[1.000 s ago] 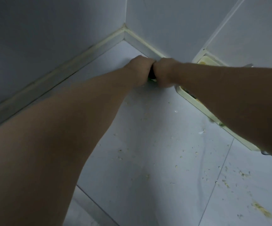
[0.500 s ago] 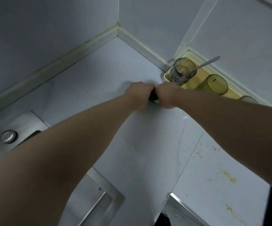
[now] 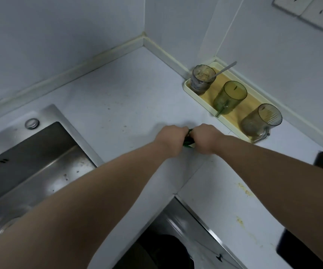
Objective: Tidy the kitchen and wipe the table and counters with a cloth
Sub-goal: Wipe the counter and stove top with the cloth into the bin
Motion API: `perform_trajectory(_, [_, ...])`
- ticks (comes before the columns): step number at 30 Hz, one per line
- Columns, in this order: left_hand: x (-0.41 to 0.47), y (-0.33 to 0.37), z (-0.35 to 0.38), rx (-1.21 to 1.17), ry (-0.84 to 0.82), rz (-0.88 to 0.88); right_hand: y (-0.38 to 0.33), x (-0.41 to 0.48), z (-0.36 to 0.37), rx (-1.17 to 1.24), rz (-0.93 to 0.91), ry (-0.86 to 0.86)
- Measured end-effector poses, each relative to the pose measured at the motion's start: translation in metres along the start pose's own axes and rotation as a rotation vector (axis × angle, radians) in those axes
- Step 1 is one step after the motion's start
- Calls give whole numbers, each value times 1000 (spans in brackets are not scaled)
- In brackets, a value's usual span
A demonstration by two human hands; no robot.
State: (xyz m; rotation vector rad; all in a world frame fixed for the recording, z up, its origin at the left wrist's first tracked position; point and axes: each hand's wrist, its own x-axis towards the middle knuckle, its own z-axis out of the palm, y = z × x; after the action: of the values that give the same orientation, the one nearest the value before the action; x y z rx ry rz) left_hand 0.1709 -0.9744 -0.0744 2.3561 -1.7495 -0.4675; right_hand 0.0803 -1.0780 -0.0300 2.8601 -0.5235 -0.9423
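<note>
The white counter (image 3: 118, 105) turns an inner corner, with a steel sink (image 3: 30, 158) set in at its left edge and a cream tray (image 3: 188, 88) along the back wall carrying three dirty glasses (image 3: 228, 98), the one nearest the corner holding a spoon (image 3: 225, 68). Mid-counter, just off the tray's near end, the left hand (image 3: 171, 138) and right hand (image 3: 205, 137) sit fist to fist. Both are curled tight on a dark green cloth (image 3: 188, 141), which is mostly hidden and pressed to the surface.

No writing, label, brand or number can be read anywhere. The wall sockets (image 3: 310, 10) look plain, and the glasses (image 3: 232, 98) on the tray (image 3: 185, 86) show no legible marks.
</note>
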Motion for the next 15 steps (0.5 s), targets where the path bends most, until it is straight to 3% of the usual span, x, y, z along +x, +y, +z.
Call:
perform_trajectory(8, [-11, 18, -22, -135, -37, -8, 7, -23, -8, 33, -40, -18])
perform_trajectory(15, [44, -67, -97, -104, 131, -92, 13, 51, -95, 142, -23, 232])
